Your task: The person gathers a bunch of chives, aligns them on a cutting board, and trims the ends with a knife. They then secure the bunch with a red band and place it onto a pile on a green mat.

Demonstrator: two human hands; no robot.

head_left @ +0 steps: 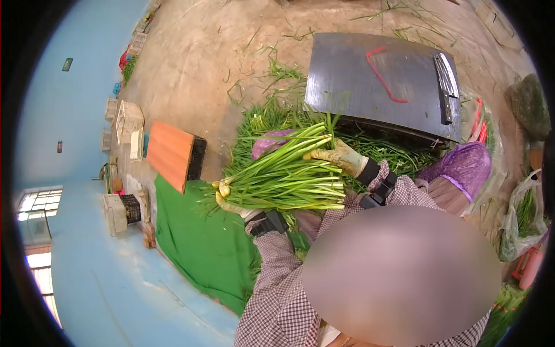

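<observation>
A large bunch of garlic chives, long green stalks with paler cut ends to the right, lies across both my hands above my lap. My left hand, in a pale, stained glove, is closed round its left, leafy side, with the fingertips showing on top. My right hand, gloved too, grips the upper stalks near their cut ends. More loose chives are heaped around my knees. Beyond them stands a dark board bearing a bent red strip and a knife.
A green cloth is spread at left, beside an orange-brown board on a black crate. Plastic bags with greens stand at right. Pale crates line the blue wall. Scattered leaves litter the floor.
</observation>
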